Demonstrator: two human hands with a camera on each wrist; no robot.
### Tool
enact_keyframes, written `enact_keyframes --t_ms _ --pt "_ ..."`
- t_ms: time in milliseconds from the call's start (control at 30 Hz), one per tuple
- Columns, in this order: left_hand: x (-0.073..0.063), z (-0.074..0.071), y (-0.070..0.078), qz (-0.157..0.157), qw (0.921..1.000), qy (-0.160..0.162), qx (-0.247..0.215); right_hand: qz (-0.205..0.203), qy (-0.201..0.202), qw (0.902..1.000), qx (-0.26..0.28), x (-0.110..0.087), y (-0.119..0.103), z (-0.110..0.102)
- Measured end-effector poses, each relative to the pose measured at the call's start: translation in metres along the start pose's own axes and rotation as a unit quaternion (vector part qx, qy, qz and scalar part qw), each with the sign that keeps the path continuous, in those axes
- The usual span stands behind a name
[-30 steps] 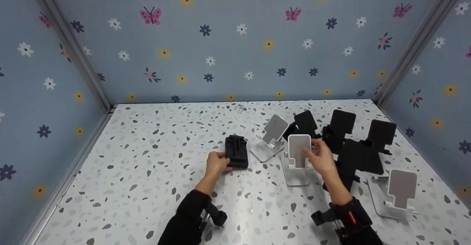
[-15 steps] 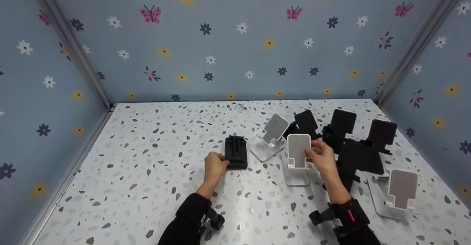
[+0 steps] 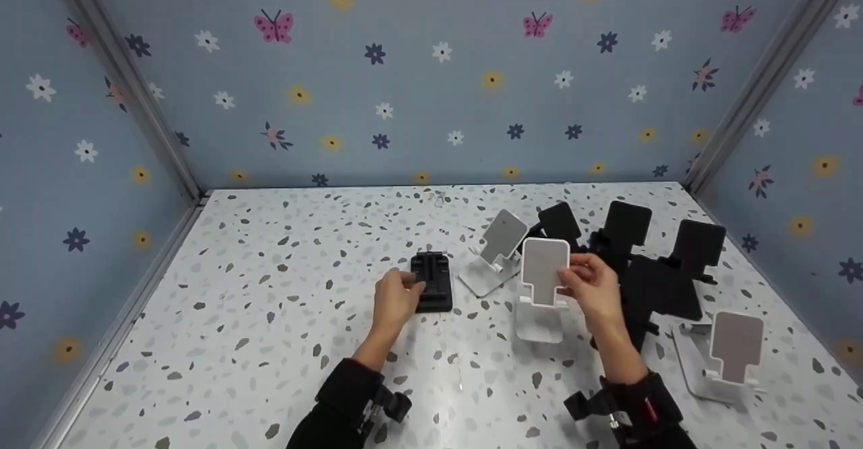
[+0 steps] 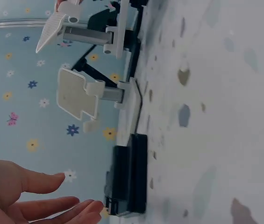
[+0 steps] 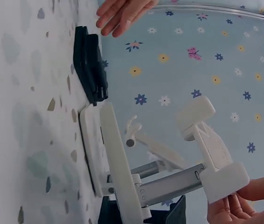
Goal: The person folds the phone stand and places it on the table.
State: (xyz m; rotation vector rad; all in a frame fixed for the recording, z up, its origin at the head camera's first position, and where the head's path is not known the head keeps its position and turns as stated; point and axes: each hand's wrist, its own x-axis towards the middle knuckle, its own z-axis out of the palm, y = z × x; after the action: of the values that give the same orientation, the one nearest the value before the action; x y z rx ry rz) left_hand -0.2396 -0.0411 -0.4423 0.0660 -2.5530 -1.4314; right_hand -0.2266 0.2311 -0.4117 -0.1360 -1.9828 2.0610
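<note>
A folded black phone stand (image 3: 431, 284) lies flat on the table. My left hand (image 3: 396, 303) hovers at its left side, thumb and fingers (image 4: 66, 210) apart with nothing between them. My right hand (image 3: 593, 290) pinches the right edge of the upper plate of an unfolded white phone stand (image 3: 547, 267). In the right wrist view this stand's base (image 5: 117, 163) is tilted and raised off the table, with a grey metal arm (image 5: 171, 184) joining it to the plate. Another white phone stand (image 3: 504, 236), also unfolded, is just behind it to the left.
Several unfolded black phone stands (image 3: 628, 223) crowd together behind and right of my right hand. One more white phone stand (image 3: 737, 348) is at the front right. Flower-patterned walls (image 3: 431, 98) enclose the speckled table (image 3: 270, 314) at the back and sides.
My left hand has come off the side of the folded black phone stand and risen slightly. My right hand has lifted the white phone stand a little toward me.
</note>
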Motion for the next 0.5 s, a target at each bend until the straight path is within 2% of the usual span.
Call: enact_keyframes --t_ms 100,233,367,500 --pt "-0.005 -0.002 0.012 0.035 0.9986 -0.021 -0.033 -0.008 -0.018 0.9994 0.027 -0.005 -0.01 0.004" --pt "-0.014 -0.001 0.026 0.045 0.9908 -0.076 -0.103 -0.022 -0.033 0.9971 0.065 -0.014 -0.024 0.013" --pt "-0.026 0.005 0.035 0.037 0.9731 -0.149 -0.171 -0.042 -0.041 0.9942 0.091 -0.021 -0.039 0.022" --pt "-0.037 0.01 0.043 0.002 0.9477 -0.218 -0.233 -0.058 -0.05 0.992 0.1 -0.027 -0.048 0.028"
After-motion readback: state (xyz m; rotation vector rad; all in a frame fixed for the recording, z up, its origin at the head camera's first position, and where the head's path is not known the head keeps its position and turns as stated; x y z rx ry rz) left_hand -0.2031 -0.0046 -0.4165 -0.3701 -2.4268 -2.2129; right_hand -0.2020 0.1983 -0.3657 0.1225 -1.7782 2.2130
